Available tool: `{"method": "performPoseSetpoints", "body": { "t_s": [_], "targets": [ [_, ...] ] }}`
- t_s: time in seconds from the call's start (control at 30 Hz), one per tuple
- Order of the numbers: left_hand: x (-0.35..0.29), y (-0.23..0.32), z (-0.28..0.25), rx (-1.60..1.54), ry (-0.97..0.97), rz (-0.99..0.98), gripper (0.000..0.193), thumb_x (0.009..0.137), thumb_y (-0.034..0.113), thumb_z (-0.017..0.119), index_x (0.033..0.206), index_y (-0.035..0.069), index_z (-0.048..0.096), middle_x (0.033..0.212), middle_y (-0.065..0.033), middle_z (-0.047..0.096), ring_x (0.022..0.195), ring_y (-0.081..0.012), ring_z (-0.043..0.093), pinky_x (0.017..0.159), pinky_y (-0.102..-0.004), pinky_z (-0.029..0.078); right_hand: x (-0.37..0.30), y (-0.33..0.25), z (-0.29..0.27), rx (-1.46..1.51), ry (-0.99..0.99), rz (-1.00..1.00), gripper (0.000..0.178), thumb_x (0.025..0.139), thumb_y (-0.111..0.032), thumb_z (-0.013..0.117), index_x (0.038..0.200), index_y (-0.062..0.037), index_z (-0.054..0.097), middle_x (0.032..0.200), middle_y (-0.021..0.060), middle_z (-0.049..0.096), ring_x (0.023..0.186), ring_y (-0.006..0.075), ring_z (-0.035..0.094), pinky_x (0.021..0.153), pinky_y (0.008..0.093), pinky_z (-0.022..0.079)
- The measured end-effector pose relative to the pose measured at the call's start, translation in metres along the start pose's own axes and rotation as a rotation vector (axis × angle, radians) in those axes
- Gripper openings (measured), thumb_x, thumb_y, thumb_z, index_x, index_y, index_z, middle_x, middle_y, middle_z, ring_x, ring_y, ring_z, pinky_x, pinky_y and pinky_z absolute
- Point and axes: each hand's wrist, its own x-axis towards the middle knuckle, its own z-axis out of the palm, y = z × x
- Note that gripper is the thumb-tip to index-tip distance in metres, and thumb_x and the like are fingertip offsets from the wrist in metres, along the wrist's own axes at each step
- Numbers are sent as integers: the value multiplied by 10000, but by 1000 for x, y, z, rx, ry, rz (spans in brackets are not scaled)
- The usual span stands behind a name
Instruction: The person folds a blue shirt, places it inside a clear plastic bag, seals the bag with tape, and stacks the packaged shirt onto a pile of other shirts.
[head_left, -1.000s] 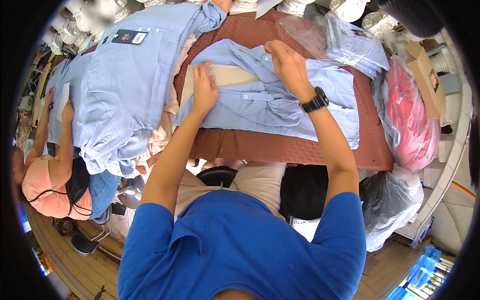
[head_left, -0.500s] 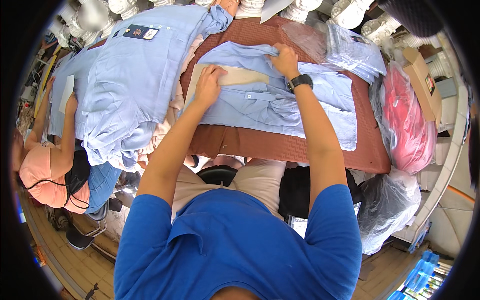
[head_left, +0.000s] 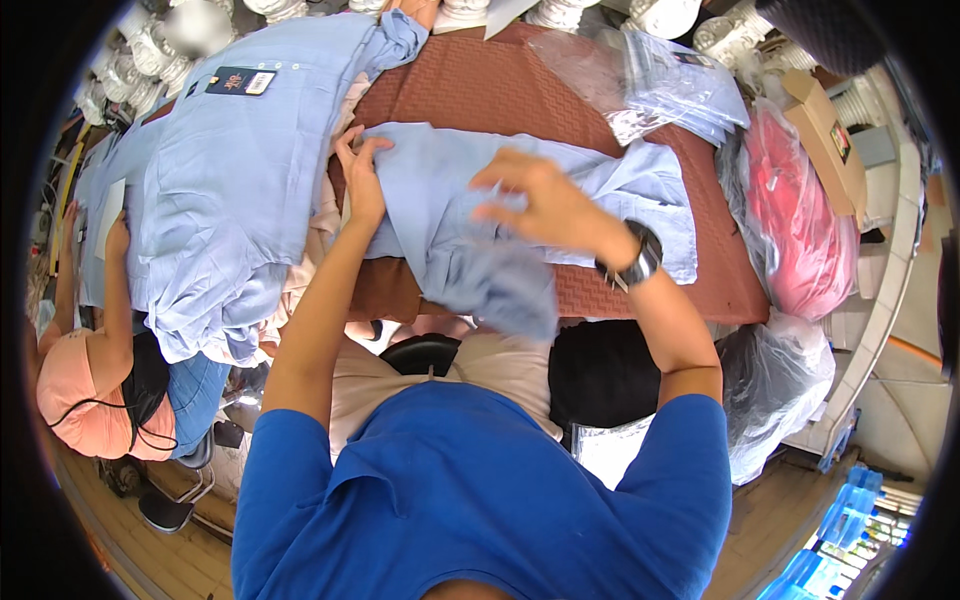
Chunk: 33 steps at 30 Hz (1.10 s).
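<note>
A light blue shirt point(head_left: 415, 185) lies partly folded on the brown-covered table before me. My left hand point(head_left: 362, 185) rests at its left end, fingers apart, with the thumb on the cloth's edge. Above the middle of the shirt is my right hand point(head_left: 540, 205), blurred by motion, its fingers spread and nothing seen in them. Beneath it a bunched, blurred part of the shirt point(head_left: 490, 285) hangs toward the table's near edge. The beige card is hidden from view. A dark watch point(head_left: 640, 255) is on my right wrist.
To the left lies a pile of light blue shirts point(head_left: 240, 140) with a dark tag point(head_left: 240, 81). A co-worker point(head_left: 85, 385) sits beyond it. Plastic-wrapped shirts point(head_left: 680, 85) lie at the back right, near a bagged red bundle point(head_left: 795, 215) and a cardboard box point(head_left: 825, 145).
The shirt's far part has been folded over the beige card, covering it. My right hand has let go and come nearer and left; my left hand has shifted to the shirt's left end.
</note>
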Motion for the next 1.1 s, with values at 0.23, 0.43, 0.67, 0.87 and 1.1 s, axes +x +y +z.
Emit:
{"method": "performPoseSetpoints", "body": {
  "t_s": [0.23, 0.43, 0.67, 0.87, 1.1],
  "targets": [
    [0, -19, 11, 35, 76, 156, 116, 869, -26, 524, 940, -9, 613, 1196, -184, 574, 1191, -356, 537, 1035, -405, 409, -64, 199, -49, -1039, 62, 292, 241, 827, -61, 639, 1065, -71, 674, 1124, 109, 634, 1101, 323, 609, 848, 432, 521],
    [3, -18, 12, 32, 50, 141, 146, 871, -49, 486, 996, -33, 559, 1154, -192, 592, 1157, -362, 548, 1027, -430, 421, -120, 253, -98, -1443, 230, 289, 169, 890, -137, 564, 1019, -136, 673, 1117, 52, 645, 1100, 245, 604, 838, 423, 480],
    [3, -22, 13, 53, 77, 147, 99, 893, -42, 467, 950, -12, 542, 1153, -199, 595, 1163, -358, 551, 1022, -426, 425, -163, 238, -142, -1526, 342, 639, 200, 851, -125, 605, 1037, -144, 675, 1067, 41, 650, 1082, 248, 598, 840, 429, 446],
    [1, -20, 14, 71, 60, 108, 98, 925, -18, 454, 941, 2, 549, 1163, -197, 596, 1168, -340, 557, 1022, -419, 431, -244, 224, -108, -1302, 418, 833, 285, 810, -101, 653, 1095, -115, 646, 1100, 91, 643, 1070, 305, 607, 841, 471, 458],
    [6, -24, 13, 42, 95, 16, 139, 926, -11, 469, 936, 10, 607, 1243, -199, 548, 1216, -348, 520, 1038, -419, 425, -247, 273, -137, -836, 678, 994, 295, 855, -243, 691, 1062, -35, 662, 1043, 194, 685, 1083, 395, 630, 892, 511, 507]
  ]
}}
